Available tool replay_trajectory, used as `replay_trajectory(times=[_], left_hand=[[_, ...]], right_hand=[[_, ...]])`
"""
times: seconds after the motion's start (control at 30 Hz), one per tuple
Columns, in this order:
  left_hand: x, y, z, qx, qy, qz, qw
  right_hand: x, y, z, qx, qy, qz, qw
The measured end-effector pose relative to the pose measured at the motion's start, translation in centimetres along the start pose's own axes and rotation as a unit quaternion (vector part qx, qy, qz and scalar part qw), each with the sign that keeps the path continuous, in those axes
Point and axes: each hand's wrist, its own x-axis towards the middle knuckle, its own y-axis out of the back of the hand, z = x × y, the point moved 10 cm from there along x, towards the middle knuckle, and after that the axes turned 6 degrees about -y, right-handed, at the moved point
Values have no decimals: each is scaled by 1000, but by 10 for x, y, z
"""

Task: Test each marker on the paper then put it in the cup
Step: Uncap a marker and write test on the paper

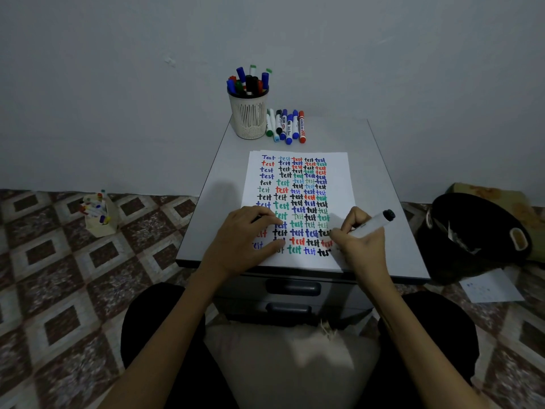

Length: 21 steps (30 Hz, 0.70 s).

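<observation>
Now my left grip [247, 234] rests on the white sheet of paper [339, 178] filled with coloured "test" words, its fingers loose and holding nothing. At the back of the grey tabletop [383, 187] stands the cream slotted plastic cup [249, 113], full of markers. A row of loose capped markers [286, 126] lies just beside it. My right grip [358, 240] clasps a white marker with a black end [373, 224], slanted down at the paper's lower right.

Tip of marker [372, 224] behind right fingers [354, 219]; some words beneath left hand [244, 234]
</observation>
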Motion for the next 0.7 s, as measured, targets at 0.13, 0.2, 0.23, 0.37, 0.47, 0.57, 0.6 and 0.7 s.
replay_trajectory(times=[0.13,0.2,0.23,0.37,0.47,0.57,0.6,0.7], left_hand=[[0,1,1,-3,-2,0,1000],[0,2,2,-4,-3,0,1000],[0,2,2,-3,-4,0,1000],[0,1,1,-3,-4,-2,1000],[0,1,1,-4,-1,-4,1000],[0,1,1,-6,0,-5,1000],[0,0,1,-7,0,-7,1000],[1,2,0,-19,1,-5,1000]], right_hand=[[2,-2,4,-18,-7,6,1000],[2,2,3,4,-6,13,1000],[2,2,2,7,-1,12,1000],[-1,-3,-2,-28,8,0,1000],[1,-7,3,-25,-10,-22,999],[2,-8,8,-7,-33,-41,999],[2,-5,7,5,-34,-33,999],[2,13,4,89,-37,30,995]])
